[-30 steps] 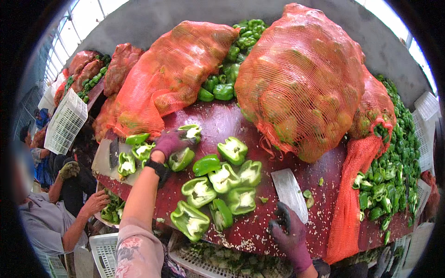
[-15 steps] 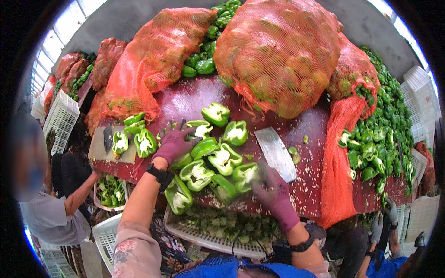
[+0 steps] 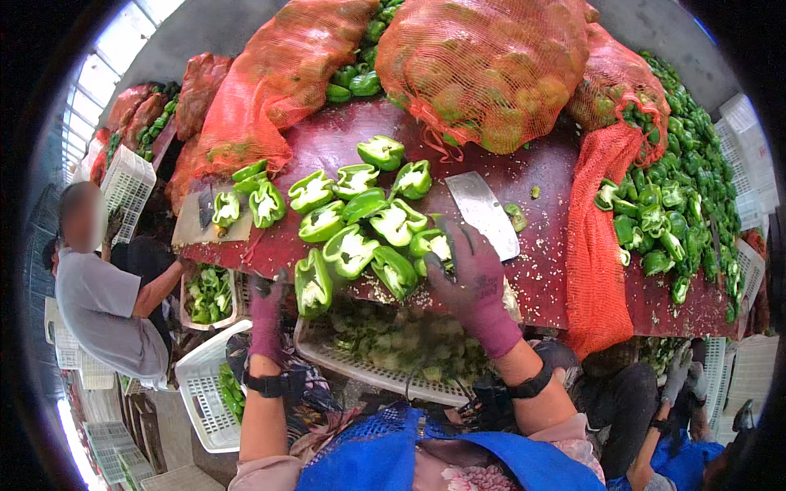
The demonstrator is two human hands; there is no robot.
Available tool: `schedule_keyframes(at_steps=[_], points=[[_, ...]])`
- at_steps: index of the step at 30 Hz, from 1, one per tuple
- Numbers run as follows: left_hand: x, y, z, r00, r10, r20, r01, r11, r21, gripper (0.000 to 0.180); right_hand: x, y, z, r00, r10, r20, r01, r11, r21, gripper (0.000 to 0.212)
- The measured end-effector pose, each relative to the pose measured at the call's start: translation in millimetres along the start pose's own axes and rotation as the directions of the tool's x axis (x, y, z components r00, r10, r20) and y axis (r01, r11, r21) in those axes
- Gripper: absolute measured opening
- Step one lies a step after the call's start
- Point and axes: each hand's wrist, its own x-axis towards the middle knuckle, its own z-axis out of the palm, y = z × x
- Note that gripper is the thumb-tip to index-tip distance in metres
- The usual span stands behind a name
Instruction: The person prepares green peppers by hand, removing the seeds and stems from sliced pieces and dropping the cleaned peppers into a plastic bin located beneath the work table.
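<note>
Green bell pepper halves lie in a cluster on the dark red table, most with their pale insides up. My right hand, in a purple glove with dark fingers, is at the cluster's right side. Its thumb and fingers are apart beside a pepper half, which it seems to touch without a grip. My left hand, gloved alike, is at the table's front edge, left of a pepper half; its fingers are foreshortened and blurred. A wide cleaver blade lies flat behind my right hand.
Red mesh sacks of peppers stand at the back. An empty-looking mesh sack end hangs over the front edge beside a heap of peppers. Below are a crate of green scraps and a white crate. A co-worker sits at left.
My left hand has drawn back from the cluster to the table's front edge. My right hand has moved slightly up by the right-hand pepper half. The view has shifted.
</note>
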Motion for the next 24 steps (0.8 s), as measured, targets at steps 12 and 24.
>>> schedule_keyframes(at_steps=[12, 24], points=[[-35, 43, 49, 0.759, -0.194, 0.621, 0.645, 0.357, -0.676, 0.031, -61, -20, 76, 0.619, 0.058, 0.783, -0.563, 0.728, 0.391, 0.068], [-91, 163, 49, 0.991, 0.083, 0.102, -0.065, 0.984, -0.167, 0.055, -62, -25, 95, 0.826, 0.272, 0.494, -0.488, 0.783, 0.385, 0.089]])
